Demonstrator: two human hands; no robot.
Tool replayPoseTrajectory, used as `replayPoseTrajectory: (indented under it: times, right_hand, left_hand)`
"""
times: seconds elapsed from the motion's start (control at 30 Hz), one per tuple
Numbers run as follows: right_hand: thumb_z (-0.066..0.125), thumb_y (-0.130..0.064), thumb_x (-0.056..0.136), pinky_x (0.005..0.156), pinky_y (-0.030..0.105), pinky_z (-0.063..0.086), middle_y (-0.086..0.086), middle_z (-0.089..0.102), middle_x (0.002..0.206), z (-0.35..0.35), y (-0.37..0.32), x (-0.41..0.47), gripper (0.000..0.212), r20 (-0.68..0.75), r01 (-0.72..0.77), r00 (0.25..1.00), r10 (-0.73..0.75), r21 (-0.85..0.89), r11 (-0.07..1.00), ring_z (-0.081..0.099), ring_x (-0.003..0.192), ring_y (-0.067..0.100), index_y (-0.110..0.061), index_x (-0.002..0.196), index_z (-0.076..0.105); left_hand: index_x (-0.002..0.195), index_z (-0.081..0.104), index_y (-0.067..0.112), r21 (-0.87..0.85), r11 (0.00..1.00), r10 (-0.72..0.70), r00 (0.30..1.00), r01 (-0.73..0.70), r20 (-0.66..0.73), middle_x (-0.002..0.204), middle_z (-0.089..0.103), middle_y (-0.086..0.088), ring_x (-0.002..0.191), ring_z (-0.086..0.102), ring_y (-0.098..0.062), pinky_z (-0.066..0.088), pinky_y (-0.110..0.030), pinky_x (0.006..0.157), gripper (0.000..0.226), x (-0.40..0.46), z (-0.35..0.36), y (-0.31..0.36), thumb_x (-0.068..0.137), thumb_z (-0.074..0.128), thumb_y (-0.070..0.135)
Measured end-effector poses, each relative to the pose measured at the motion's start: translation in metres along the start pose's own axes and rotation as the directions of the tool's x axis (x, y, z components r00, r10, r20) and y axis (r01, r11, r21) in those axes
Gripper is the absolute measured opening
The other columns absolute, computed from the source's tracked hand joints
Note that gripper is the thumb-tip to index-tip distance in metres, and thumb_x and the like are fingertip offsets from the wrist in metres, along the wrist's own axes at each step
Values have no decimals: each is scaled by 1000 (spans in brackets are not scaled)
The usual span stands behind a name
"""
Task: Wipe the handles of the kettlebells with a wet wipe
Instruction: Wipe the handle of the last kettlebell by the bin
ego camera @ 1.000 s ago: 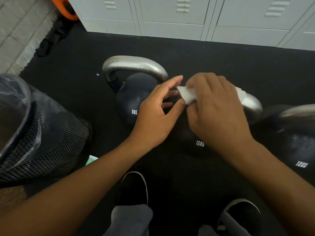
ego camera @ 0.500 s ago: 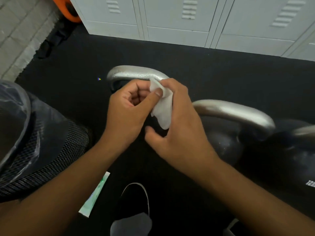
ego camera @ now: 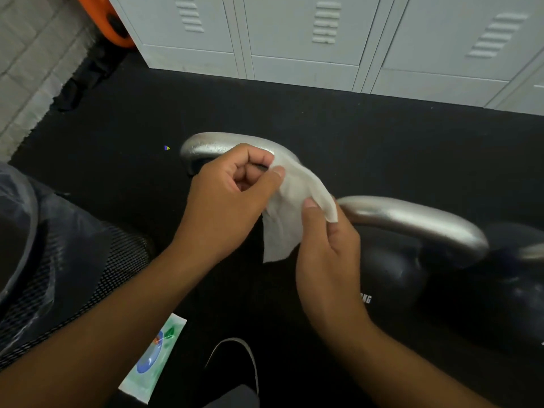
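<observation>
i have the wet wipe (ego camera: 294, 207) stretched between both grips: my left hand (ego camera: 232, 189) pinches its upper corner between thumb and curled forefinger, and my right hand (ego camera: 326, 248) pinches the opposite edge under the thumb, so the sheet hangs open and i can find a fresh face to fold. i hold it in the air just over the near kettlebell handle (ego camera: 223, 145), not on the metal, because the wipe needs to be spread before it wraps a bar well. the second handle (ego camera: 412, 219) lies beside my right hand, and a third seems to show at the right edge, though it is cut off. the wipe packet (ego camera: 153, 354) lies on the floor mat (ego camera: 382, 136) by my shoe, within reach.
</observation>
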State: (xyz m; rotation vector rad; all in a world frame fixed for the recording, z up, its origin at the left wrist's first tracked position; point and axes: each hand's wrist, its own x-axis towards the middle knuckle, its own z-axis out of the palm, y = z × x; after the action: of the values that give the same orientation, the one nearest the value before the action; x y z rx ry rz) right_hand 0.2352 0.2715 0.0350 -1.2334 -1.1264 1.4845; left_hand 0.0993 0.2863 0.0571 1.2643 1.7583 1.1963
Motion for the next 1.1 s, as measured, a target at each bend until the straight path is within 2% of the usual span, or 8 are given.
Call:
replayPoseTrajectory:
  times: [0.23, 0.37, 0.47, 0.6, 0.67, 0.83, 1.03, 1.1]
  right_hand:
    - [48, -25, 110, 111, 42, 50, -5, 76, 121, 17, 7, -17, 31, -121, -242, 953, 277, 240, 940, 69, 118, 10, -25, 133, 69]
    - [50, -28, 107, 88, 28, 51, -12, 79, 91, 22, 12, -11, 23, -120, -372, 897, 426, 320, 872, 74, 93, 3, -27, 108, 73]
    - [50, -29, 108, 80, 19, 49, -14, 79, 86, 25, 14, 1, 22, -126, -407, 878, 461, 307, 860, 73, 89, -3, -28, 100, 70]
    - [48, -30, 108, 98, 17, 51, -14, 76, 112, 33, 9, 18, 28, -137, -427, 871, 471, 262, 865, 66, 109, -7, -24, 127, 68]
    - [50, -31, 106, 117, 31, 42, -5, 63, 144, 37, 8, 23, 42, -128, -425, 878, 462, 237, 874, 55, 135, 5, -21, 146, 58]
    - [56, -40, 74, 115, 48, 43, 10, 56, 149, 35, 15, 33, 76, -117, -451, 879, 462, 108, 886, 54, 133, 26, -10, 144, 53]
    - [46, -32, 80, 127, 42, 28, -14, 16, 173, 33, 32, 17, 97, 95, -315, 942, 322, -81, 946, 25, 154, 6, -46, 164, 0]
    - [47, -30, 81, 127, 43, 26, -14, 21, 171, 31, 40, 21, 97, 97, -285, 951, 292, -82, 955, 26, 154, 5, -49, 162, -1]
  left_hand:
    - [113, 70, 22, 92, 990, 82, 972, -104, 220, 104, 76, 13, 102, 72, -2, 58, -27, 90, 15, -14, 12, -13, 99, 66, 19]
    - [127, 71, 26, 123, 991, 5, 938, -50, 345, 115, 74, 15, 111, 69, -2, 57, -33, 96, 28, -10, 10, -22, 106, 54, 18]
    - [135, 67, 29, 104, 994, -73, 917, 35, 391, 125, 72, 15, 120, 65, -2, 52, -36, 106, 34, -6, 8, -30, 108, 50, 18]
    - [129, 70, 30, 60, 989, -148, 933, 136, 329, 121, 74, 15, 118, 66, -1, 51, -34, 106, 34, -6, 7, -36, 105, 53, 13]
    - [117, 73, 25, 3, 981, -191, 954, 196, 232, 113, 76, 9, 111, 70, -6, 54, -38, 103, 31, -4, 7, -38, 103, 53, 6]
    - [129, 63, 22, -247, 910, -314, 943, 332, 111, 130, 69, 5, 119, 68, -8, 54, -40, 106, 40, 3, 4, -42, 103, 47, -4]
    - [143, 52, 21, -525, 760, -293, 923, 383, 250, 147, 60, -1, 133, 59, -14, 52, -37, 108, 58, 1, 7, -37, 100, 36, -13]
    - [151, 46, 16, -559, 731, -267, 918, 391, 293, 148, 59, -4, 136, 58, -17, 48, -41, 113, 60, 0, 5, -37, 100, 34, -12]
